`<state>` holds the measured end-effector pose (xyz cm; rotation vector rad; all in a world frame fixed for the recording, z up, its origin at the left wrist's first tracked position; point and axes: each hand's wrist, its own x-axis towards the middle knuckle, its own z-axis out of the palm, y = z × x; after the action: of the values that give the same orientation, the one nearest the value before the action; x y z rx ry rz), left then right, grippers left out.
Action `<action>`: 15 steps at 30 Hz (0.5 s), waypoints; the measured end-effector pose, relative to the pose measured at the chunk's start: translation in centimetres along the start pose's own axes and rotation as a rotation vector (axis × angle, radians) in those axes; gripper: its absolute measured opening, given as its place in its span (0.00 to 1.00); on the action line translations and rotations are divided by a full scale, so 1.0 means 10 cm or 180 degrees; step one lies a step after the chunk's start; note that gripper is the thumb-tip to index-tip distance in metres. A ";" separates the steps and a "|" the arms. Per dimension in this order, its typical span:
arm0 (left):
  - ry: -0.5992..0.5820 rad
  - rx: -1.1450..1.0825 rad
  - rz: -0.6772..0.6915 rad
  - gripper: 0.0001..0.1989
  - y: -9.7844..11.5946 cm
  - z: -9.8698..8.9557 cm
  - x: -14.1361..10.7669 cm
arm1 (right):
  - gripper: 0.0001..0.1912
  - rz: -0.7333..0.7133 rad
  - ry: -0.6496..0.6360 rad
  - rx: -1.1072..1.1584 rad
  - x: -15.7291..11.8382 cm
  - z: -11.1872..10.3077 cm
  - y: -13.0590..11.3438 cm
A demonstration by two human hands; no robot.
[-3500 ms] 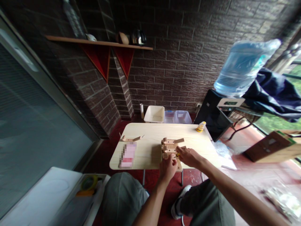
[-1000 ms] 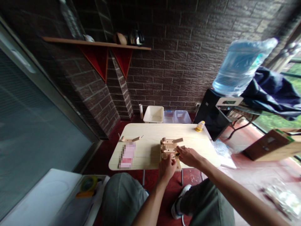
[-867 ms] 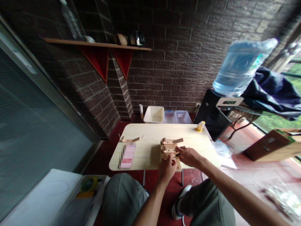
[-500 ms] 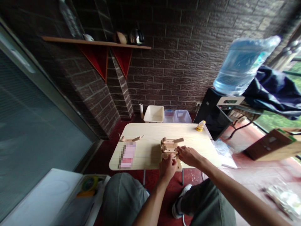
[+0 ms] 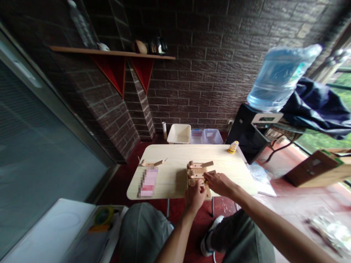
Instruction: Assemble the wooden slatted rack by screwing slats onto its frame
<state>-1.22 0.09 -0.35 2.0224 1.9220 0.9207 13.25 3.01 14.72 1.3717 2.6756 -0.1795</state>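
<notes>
A wooden block assembly (image 5: 196, 175) rests near the front edge of the table, with several slats and rounded pegs laid across it in rows. My left hand (image 5: 195, 196) is closed at its front end, thumb and fingers pinched together; what they grip is too small to name. Close beside it, my right hand (image 5: 219, 183) is closed over the assembly's right side. A small dark and yellow thing shows at its fingertips, mostly hidden. Farther left on the table lies a similar wooden piece (image 5: 150, 164) with an angled slat.
A pink pixelated item (image 5: 149, 182) lies on the left of the pale table (image 5: 170, 157). At the far right corner stands a yellow-capped bottle (image 5: 233, 147). Beyond are a cream bin (image 5: 179, 134), clear bins (image 5: 212, 136) and a water dispenser (image 5: 246, 131). An open case (image 5: 101, 226) sits lower left.
My right hand has shifted slightly left, closer to my left hand. The left hand stays at the assembly's front end. The whole view has tipped slightly.
</notes>
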 end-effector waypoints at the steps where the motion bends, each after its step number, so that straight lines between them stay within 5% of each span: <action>1: -0.0013 -0.0011 -0.0012 0.15 0.01 -0.01 0.00 | 0.13 0.0010 0.0001 -0.0010 0.01 0.00 0.00; 15: -0.0016 -0.0030 0.0012 0.16 0.01 -0.01 -0.01 | 0.20 0.0149 -0.0012 -0.0057 0.03 0.15 0.08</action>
<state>-1.19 0.01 -0.25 2.0220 1.9084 0.9228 13.81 3.52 13.13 1.4257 2.6325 -0.1529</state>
